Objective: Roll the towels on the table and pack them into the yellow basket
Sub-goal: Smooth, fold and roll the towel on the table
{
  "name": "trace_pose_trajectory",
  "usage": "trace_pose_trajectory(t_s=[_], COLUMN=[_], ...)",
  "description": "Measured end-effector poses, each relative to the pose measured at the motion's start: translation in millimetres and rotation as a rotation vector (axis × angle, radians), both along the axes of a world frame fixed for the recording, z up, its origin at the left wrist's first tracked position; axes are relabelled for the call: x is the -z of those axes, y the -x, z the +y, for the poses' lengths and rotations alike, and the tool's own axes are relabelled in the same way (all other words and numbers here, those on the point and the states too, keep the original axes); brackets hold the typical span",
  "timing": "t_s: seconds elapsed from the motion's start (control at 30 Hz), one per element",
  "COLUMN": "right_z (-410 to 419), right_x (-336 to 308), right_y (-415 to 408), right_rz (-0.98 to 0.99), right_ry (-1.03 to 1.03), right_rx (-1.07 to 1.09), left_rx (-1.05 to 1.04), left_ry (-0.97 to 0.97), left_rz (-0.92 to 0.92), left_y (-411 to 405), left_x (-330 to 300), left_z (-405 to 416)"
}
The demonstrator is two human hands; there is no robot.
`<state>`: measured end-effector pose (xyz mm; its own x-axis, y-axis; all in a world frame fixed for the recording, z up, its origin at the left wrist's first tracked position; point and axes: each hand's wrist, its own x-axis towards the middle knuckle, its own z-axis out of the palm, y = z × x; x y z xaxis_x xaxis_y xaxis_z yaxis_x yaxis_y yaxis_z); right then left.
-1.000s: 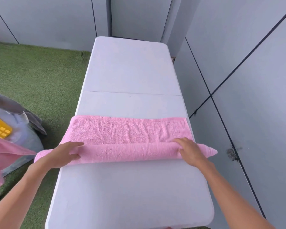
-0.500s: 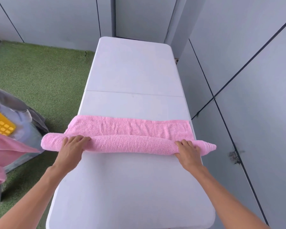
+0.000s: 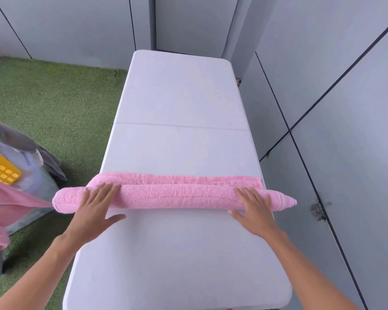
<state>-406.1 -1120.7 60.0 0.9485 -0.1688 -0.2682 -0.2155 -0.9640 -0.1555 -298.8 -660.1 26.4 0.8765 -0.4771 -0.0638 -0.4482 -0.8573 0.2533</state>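
A pink towel (image 3: pixel 175 195) lies across the white table (image 3: pixel 179 97) as a long roll, with only a narrow flat strip left beyond it. Both ends of the roll stick out past the table's sides. My left hand (image 3: pixel 94 206) presses flat on the roll near its left end, fingers straight. My right hand (image 3: pixel 253 209) presses flat near the right end, fingers spread. The yellow basket (image 3: pixel 0 166) shows at the far left edge on the floor, mostly cut off.
Grey cloth (image 3: pixel 31 162) surrounds the basket, and more pink fabric (image 3: pixel 7 204) hangs at the left edge. Green artificial grass (image 3: pixel 54 104) covers the floor on the left. A grey panelled wall (image 3: pixel 334 108) runs close along the table's right side.
The roll has moved away from me and grown thicker, leaving much less flat towel. My hands went from curled around it to lying flat on top.
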Motion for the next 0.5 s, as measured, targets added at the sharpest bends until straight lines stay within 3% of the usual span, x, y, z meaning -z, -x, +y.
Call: trace_pose_trajectory(t_s=[0.17, 0.23, 0.37, 0.43, 0.5], right_z=[1.7, -8.3, -28.9, -30.7, -27.8], right_x=[-6.5, -12.7, -34.9, -29.4, -16.2], right_y=[-9.8, -14.5, -17.3, -13.2, -9.2], right_rz=[-0.024, 0.132, 0.465, 0.297, -0.067], right_ry=[0.07, 0.011, -0.485, -0.557, -0.4], right_rx=[-0.042, -0.051, 0.076, 0.144, 0.215], left_rx=[-0.123, -0.124, -0.059, -0.05, -0.098], left_ry=[-0.035, -0.107, -0.097, 0.031, 0.209], left_rz=[-0.008, 0.176, 0.651, 0.58, 0.301], left_y=[-12.9, -21.3, -34.2, -37.2, -37.6], left_x=[-10.7, -21.6, -39.7, -37.3, -29.9], left_z=[-19.5, -20.0, -4.9, 2.4, 3.9])
